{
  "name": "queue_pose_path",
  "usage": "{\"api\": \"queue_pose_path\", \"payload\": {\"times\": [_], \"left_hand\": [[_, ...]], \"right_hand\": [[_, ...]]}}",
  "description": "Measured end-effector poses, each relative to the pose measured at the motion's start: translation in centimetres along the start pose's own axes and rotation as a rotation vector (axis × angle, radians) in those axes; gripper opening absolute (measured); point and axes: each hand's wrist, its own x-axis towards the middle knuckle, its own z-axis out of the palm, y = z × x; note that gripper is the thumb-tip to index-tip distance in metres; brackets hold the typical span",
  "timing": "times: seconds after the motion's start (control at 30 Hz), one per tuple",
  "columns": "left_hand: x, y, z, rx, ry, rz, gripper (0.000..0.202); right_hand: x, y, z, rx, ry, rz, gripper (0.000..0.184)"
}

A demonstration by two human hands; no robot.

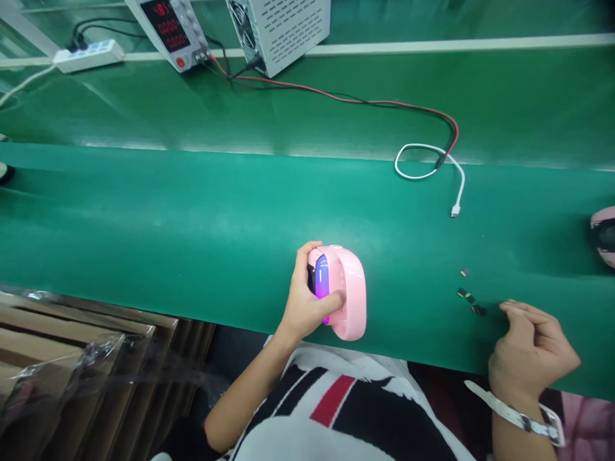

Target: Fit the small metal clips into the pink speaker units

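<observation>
My left hand (pixel 310 298) is wrapped round a pink portable speaker (pixel 353 294) with a carry handle, holding it near the bench's front edge. A strip on its left side glows blue and purple, and my thumb reaches into the handle opening. My right hand (pixel 533 349) is closed, thumb and fingertips pinched together; whatever they hold, if anything, is too small to make out. Just left of those fingertips lie several small black memory cards (pixel 478 310), some showing gold contacts. One more card (pixel 464 272) rests a little farther back.
A white USB cable (pixel 460 186) on red and black leads runs from a bench power supply (pixel 168 32) with red digits. Beside that stand a grey vented box (pixel 293 32) and a power strip (pixel 89 56). Another pink device (pixel 604 237) sits far right; cardboard (pixel 62 346) is stacked lower left.
</observation>
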Motion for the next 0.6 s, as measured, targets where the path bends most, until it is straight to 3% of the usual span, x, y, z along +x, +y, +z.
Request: {"api": "queue_pose_path", "payload": {"times": [0.3, 0.4, 0.47, 0.5, 0.57, 0.6], "left_hand": [[-0.4, -0.8, -0.3, -0.058, -0.064, 0.0, 0.076], [-0.2, -1.1, -0.5, -0.066, -0.055, 0.024, 0.074], [0.1, -1.4, -0.8, -0.079, -0.051, 0.047, 0.072], [0.3, -1.5, -1.0, -0.091, -0.047, 0.053, 0.069], [0.6, -1.7, -1.4, -0.122, -0.033, 0.054, 0.064], [0.7, -1.7, -1.5, -0.133, -0.027, 0.048, 0.061]], "right_hand": [[0.1, 0.4, -0.1, -0.053, -0.05, -0.046, 0.01], [0.4, -2.3, 0.3, -0.051, -0.092, -0.15, 0.01], [0.3, -6.5, 0.9, 0.005, -0.26, -0.383, 0.016], [0.0, -9.2, 1.2, 0.058, -0.441, -0.541, 0.021], [-1.1, -14.7, 2.1, 0.259, -0.956, -1.055, 0.032], [-1.8, -17.1, 2.6, 0.313, -1.116, -1.237, 0.034]]}}
